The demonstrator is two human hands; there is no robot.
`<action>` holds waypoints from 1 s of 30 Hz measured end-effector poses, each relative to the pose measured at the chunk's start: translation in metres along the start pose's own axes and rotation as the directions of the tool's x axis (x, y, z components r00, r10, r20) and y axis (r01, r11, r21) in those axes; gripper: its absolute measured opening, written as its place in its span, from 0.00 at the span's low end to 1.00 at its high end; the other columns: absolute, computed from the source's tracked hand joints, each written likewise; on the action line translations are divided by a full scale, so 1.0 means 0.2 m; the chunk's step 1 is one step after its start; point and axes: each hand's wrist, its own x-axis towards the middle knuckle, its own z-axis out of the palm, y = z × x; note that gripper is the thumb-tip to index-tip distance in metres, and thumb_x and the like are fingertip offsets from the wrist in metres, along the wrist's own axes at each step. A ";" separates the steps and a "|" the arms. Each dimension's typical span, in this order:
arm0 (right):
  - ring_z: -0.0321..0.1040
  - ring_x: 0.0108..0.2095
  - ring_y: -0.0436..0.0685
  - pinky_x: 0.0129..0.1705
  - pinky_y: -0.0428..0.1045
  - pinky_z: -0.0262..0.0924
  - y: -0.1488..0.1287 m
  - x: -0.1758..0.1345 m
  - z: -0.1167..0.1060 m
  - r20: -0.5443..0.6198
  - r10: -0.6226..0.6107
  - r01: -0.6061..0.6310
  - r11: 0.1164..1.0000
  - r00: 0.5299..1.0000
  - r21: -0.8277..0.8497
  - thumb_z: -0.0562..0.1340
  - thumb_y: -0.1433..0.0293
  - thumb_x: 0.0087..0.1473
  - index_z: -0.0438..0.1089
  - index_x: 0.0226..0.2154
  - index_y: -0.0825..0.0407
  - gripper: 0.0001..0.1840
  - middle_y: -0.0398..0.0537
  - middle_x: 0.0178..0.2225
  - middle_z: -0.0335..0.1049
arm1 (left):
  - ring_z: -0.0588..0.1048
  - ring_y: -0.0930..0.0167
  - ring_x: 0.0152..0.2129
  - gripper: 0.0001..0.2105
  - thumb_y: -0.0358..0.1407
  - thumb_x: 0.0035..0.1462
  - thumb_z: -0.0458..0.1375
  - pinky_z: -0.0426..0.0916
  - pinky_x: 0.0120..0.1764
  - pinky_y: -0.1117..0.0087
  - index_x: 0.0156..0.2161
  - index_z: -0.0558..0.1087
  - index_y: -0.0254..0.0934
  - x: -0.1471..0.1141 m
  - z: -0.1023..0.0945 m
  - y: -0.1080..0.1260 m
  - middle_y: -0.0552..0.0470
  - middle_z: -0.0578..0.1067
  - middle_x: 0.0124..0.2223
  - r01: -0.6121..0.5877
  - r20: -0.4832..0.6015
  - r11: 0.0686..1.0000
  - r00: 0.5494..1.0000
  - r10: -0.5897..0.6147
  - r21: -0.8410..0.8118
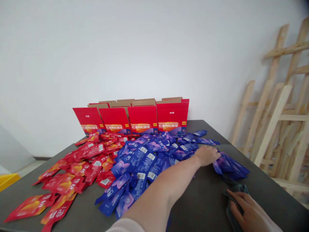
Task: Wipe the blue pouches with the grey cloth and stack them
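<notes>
Against white wall (145, 48) — dark table (202, 206), red boxes (142, 119), wooden frames (277, 116).

Bare desk (200, 206) lies open before you, between the blue pouches (145, 164) and a dark cloth (233, 193) at your right. Red pouches (79, 167) crowd the left half; red boxes (142, 119) wall off the far edge.
</notes>
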 end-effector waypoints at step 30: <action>0.73 0.51 0.62 0.53 0.60 0.68 -0.02 0.02 -0.03 0.099 0.064 -0.074 0.992 0.993 0.098 0.50 0.49 0.61 0.75 0.50 0.49 0.29 0.54 0.51 0.74 | 0.65 0.58 0.57 0.15 0.28 0.67 0.47 0.62 0.57 0.58 0.47 0.77 0.25 -0.44 -0.16 0.03 0.36 0.73 0.54 0.255 0.149 0.967 0.956 -0.253 0.004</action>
